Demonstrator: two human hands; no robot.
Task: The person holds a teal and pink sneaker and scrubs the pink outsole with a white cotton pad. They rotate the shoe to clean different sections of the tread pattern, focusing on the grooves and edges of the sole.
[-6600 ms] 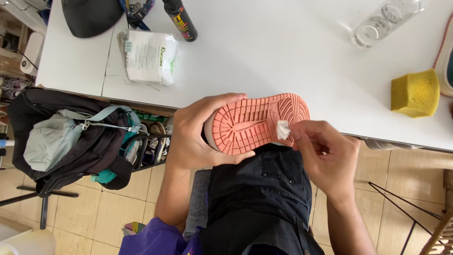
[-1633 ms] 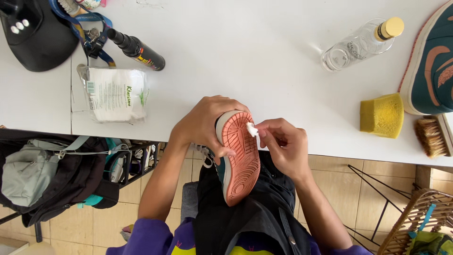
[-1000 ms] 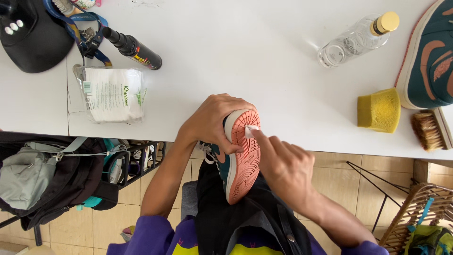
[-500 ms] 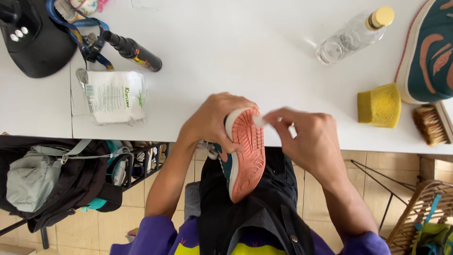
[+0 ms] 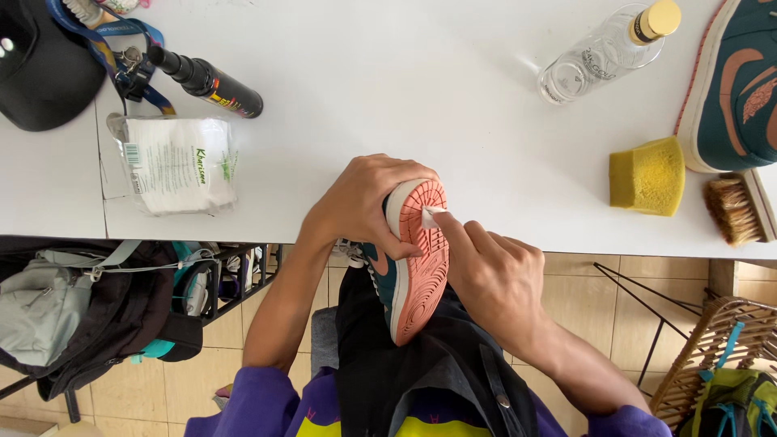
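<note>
While the sole faces up at me, these are the notes.

Shoe: teal sneaker with salmon-pink sole, propped on my lap against the black apron, toe up by the table edge, heel low.
Left hand: my left hand is wrapped over the toe end, fingers curled round the upper, thumb across the sole rim; closed firmly on the shoe.
Right hand: my right hand lies beside the sole, fingertips pinching a small white wipe and pressing it on the tread near the toe.
Near, on the table: yellow sponge well to the right, with a bristle brush just beside it at the edge.
Far right: second teal sneaker, lying on its side.
Above: clear plastic bottle with yellow cap, lying down.
Left side: white packet of wipes; a black spray can behind it; black cap in the corner.
Below the table: dark backpack at left; wicker basket at right.
</note>
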